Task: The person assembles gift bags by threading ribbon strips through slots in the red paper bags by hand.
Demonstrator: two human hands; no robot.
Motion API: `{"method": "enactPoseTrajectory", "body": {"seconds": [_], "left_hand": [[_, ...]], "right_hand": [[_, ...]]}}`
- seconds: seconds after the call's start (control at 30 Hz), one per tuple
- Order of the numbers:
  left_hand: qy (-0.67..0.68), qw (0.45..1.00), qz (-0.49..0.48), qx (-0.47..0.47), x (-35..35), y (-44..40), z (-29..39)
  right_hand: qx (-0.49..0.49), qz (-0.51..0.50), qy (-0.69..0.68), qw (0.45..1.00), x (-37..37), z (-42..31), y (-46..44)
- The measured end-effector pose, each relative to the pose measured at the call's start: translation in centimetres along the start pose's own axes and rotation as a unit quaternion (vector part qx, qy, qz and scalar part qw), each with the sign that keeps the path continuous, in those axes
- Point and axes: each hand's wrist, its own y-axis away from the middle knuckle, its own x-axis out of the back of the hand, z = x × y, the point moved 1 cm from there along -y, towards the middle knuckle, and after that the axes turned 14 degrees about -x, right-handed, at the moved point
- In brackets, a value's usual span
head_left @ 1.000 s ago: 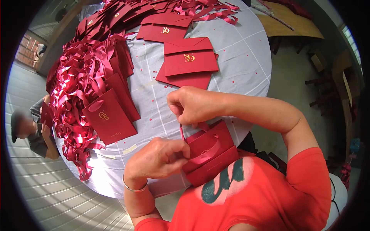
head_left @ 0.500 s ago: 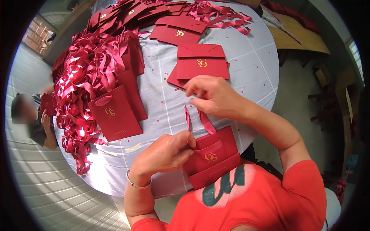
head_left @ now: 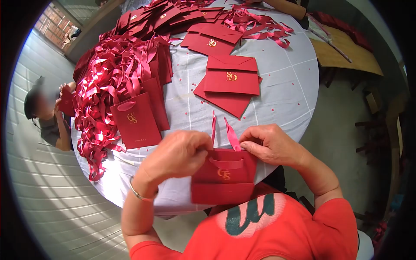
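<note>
A dark red paper gift bag (head_left: 223, 188) with gold lettering is at the table's near edge, against my body. One pink ribbon handle (head_left: 227, 164) lies across its front, and two ribbon ends (head_left: 232, 134) stick up behind its top edge. My left hand (head_left: 182, 154) is closed, its fingertips pinching the bag's upper left corner. On the other side, my right hand (head_left: 273, 145) pinches the upper right corner beside a ribbon end. My fingers partly hide both corners.
Flat red bags (head_left: 232, 82) lie ahead of my hands. At left stands a large cluster of ribboned bags (head_left: 136, 121); more bags (head_left: 162, 19) and loose ribbons (head_left: 268, 26) are at the back. Small red dots speckle the white tablecloth (head_left: 281, 82). Another person (head_left: 52, 108) holds a red item at left.
My right hand has come down from above the ribbon ends to the bag's upper right corner. The bag has turned straighter and shifted slightly left, along with my left hand.
</note>
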Motion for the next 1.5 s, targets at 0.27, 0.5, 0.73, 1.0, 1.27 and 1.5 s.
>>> {"method": "enactPoseTrajectory", "body": {"seconds": [0.27, 0.5, 0.73, 1.0, 1.27, 1.5], "left_hand": [[-0.157, 0.976, -0.146, 0.036, 1.5, -2.5, -0.6], [-0.212, 0.966, 0.136, 0.058, -2.9, 3.1, 0.2], [-0.197, 0.966, 0.145, 0.082, -7.4, 5.5, -2.0], [-0.22, 0.957, 0.171, 0.079, -8.4, 5.7, -2.5], [-0.22, 0.957, 0.175, 0.064, -8.3, 5.8, -2.6], [-0.232, 0.958, 0.159, 0.063, -8.3, 5.8, -2.6]], "right_hand": [[0.068, -0.029, 0.018, 0.997, -1.3, 0.0, 2.4], [0.12, 0.123, 0.113, 0.979, 0.8, 2.0, 0.3], [0.176, 0.123, 0.249, 0.945, -0.4, 2.2, -1.3], [0.246, 0.163, 0.245, 0.923, -0.2, 1.2, -2.2], [0.251, 0.136, 0.245, 0.926, -0.4, 1.8, -3.2], [0.295, 0.137, 0.231, 0.917, -0.3, 1.8, -3.2]]}}
